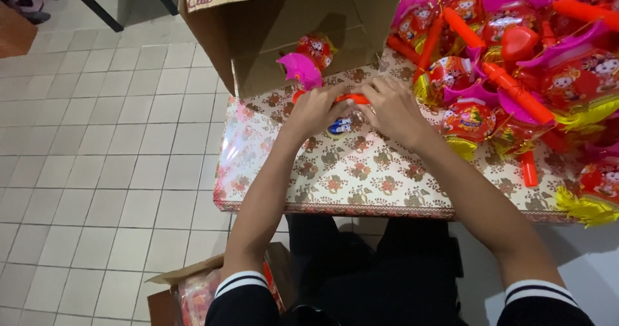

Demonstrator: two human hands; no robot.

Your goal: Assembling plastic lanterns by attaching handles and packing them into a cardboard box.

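Both my hands meet over a small toy lantern on the table. My left hand (314, 112) and my right hand (392, 108) pinch its orange handle (353, 98) from either side. A blue and white piece of the lantern (340, 127) shows below my fingers. A pink fan-shaped part (300, 69) of another lantern sticks up just behind my left hand.
A cardboard box (271, 49) lies on its side at the table's back with a red lantern (316, 50) inside. Several red, pink and yellow lanterns (516, 68) are heaped at right. The table (361, 177) has a floral cover. A second box (193, 287) stands on the tiled floor.
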